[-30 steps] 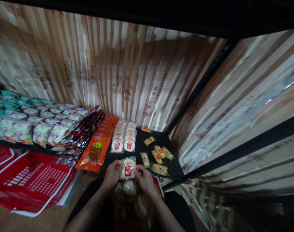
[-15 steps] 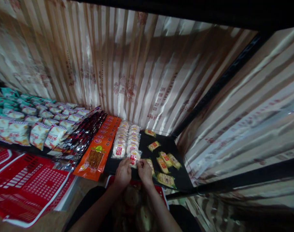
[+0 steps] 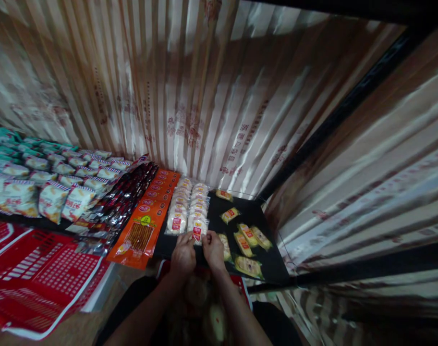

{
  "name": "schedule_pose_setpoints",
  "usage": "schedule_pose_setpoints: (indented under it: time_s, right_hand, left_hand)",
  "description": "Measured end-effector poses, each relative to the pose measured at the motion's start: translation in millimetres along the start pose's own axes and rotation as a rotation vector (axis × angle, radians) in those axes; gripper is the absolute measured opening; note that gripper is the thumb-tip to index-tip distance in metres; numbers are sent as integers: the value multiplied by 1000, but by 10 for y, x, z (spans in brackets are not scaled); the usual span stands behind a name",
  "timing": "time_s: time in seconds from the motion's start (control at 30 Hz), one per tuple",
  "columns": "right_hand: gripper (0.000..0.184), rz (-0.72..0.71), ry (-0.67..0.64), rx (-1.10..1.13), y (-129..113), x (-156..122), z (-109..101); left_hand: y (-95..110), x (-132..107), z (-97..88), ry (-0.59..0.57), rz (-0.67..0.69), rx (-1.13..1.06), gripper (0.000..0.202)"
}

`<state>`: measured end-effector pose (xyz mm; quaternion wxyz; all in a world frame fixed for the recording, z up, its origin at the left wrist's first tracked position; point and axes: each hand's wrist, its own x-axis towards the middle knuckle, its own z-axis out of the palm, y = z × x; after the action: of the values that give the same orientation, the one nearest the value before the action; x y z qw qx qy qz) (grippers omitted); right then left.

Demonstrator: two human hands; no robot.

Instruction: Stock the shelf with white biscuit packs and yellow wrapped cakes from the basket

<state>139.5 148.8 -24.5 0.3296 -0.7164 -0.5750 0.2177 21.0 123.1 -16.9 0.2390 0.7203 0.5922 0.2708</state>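
Rice-cracker packet lies at its row's near end on the black shelf, edges pinched by our left hand and right hand; our pushing too far could buckle the overlapping packets behind.

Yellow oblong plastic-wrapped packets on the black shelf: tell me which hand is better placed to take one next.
Likely the right hand: it sits beside the nearest yellow oblong packet, while the left hand is farther off, on the other side of the round white clear-wrapped packet both hold.
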Motion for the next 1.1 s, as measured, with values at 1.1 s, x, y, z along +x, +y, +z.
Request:
schedule_pose_setpoints:
  time_s: [1.1]
  right_hand:
    - [31, -57, -543, -567, 834, -1795, -365]
  left_hand:
    - [74, -1462, 944, -354, -585, -200, 17]
